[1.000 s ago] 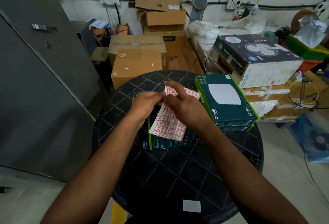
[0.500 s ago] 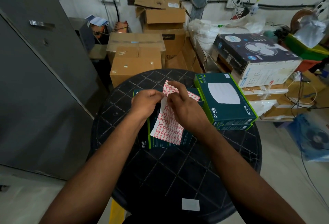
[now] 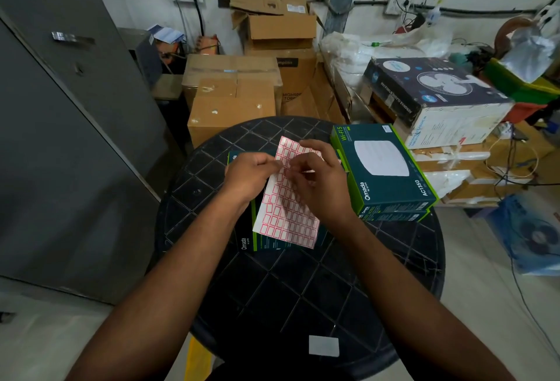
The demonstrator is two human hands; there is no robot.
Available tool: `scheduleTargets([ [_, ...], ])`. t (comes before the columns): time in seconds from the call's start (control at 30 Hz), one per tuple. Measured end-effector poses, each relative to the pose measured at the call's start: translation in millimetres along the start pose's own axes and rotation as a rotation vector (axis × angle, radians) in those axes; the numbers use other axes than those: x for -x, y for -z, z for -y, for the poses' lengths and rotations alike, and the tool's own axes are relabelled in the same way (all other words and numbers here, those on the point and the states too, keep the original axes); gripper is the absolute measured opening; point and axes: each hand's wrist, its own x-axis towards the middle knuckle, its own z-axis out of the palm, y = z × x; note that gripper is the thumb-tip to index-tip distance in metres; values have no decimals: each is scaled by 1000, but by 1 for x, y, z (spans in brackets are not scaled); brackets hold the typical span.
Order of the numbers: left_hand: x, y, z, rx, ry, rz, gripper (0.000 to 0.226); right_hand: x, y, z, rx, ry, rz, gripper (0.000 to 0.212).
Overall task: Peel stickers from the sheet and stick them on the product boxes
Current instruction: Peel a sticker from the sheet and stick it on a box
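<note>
- Both my forearms reach forward over the round black tabletop and meet above its far half.
- My left hand is curled, thumb and forefinger pinching the left edge of the sticker sheet near its upper part.
- My right hand lies over the sheet's right side, fingers bent; thumb and forefinger close together at the sheet's upper middle. I cannot tell whether a single sticker is between them.
- The sheet, white with red-bordered labels, hangs tilted between my hands above a dark green product box lying flat on the tabletop.
- A stack of two more green boxes sits just right of my right hand, at the tabletop's far right edge.
- Against half a second ago, the sheet stands flatter and more spread toward me, its lower edge reaching further down over the box; my right hand's fingers have drawn in closer to the left hand's pinch.
- The boxes have kept their places.
</note>
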Motion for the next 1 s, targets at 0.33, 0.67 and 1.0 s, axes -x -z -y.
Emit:
scheduleTargets([
  [0.33, 8, 4, -7, 118, -19, -11, 14, -3, 1, 13, 75, 37, 106, 19],
  [0.67, 10, 6, -8, 149, 35, -4, 14, -5, -8, 16, 201, 104, 119, 12],
  [1.0, 10, 6, -10, 118, 38, -1, 16, -10, -3, 18, 192, 71, 178, 7],
])
